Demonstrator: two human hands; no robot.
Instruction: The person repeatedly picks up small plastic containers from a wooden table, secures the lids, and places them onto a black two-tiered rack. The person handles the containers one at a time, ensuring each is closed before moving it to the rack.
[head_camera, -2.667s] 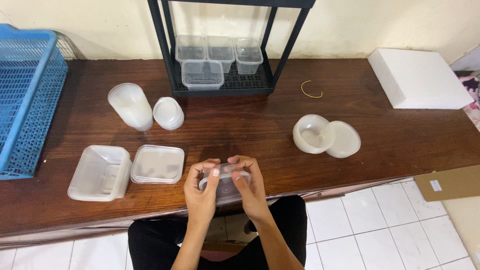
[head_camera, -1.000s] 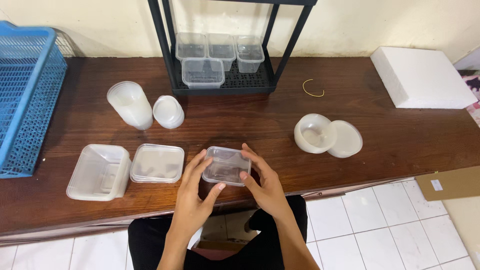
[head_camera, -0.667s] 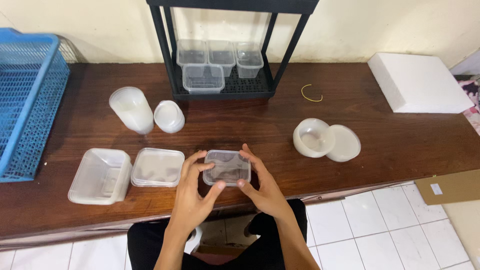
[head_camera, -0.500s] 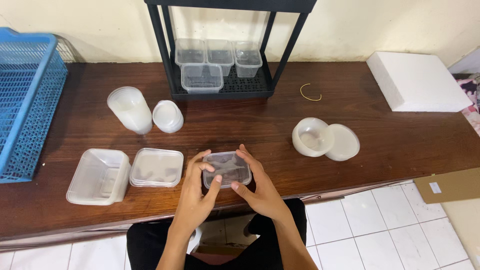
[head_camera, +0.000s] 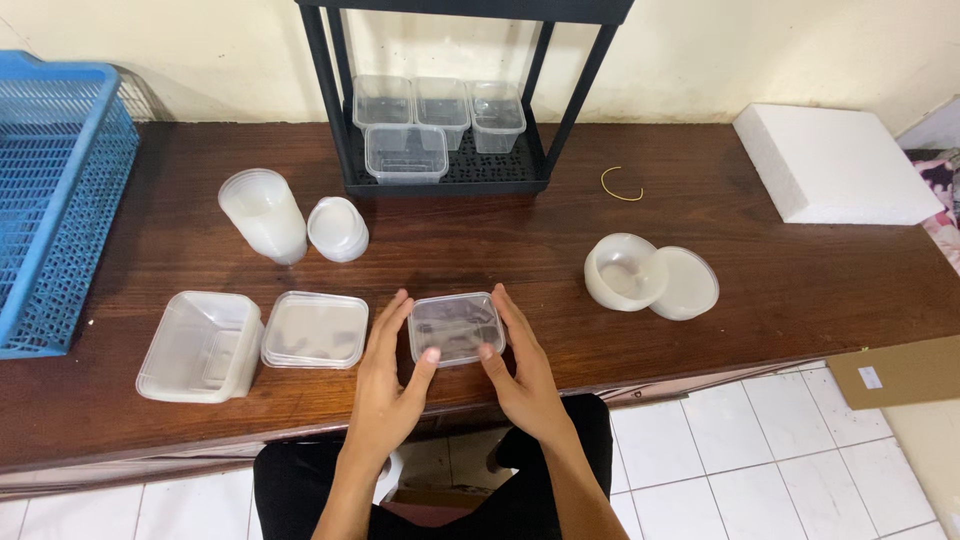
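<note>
A small clear rectangular plastic container (head_camera: 455, 326) with its lid on rests on the dark wooden table (head_camera: 480, 240) near the front edge. My left hand (head_camera: 388, 385) holds its left side, thumb on the lid's near edge. My right hand (head_camera: 520, 370) holds its right side in the same way. To the left lie a stack of clear rectangular lids (head_camera: 315, 329) and a stack of clear rectangular containers (head_camera: 200, 345).
A black metal rack (head_camera: 445, 170) at the back holds several clear containers. Stacked round cups (head_camera: 262, 213) and round lids (head_camera: 338, 229) lie at left, a blue basket (head_camera: 50, 200) at far left. A round bowl (head_camera: 625, 272), its lid (head_camera: 685, 284), a rubber band (head_camera: 620, 184) and a white foam block (head_camera: 835, 165) sit at right.
The lidded container was held up near my body; both hands have brought it down onto the table and now press along its sides.
</note>
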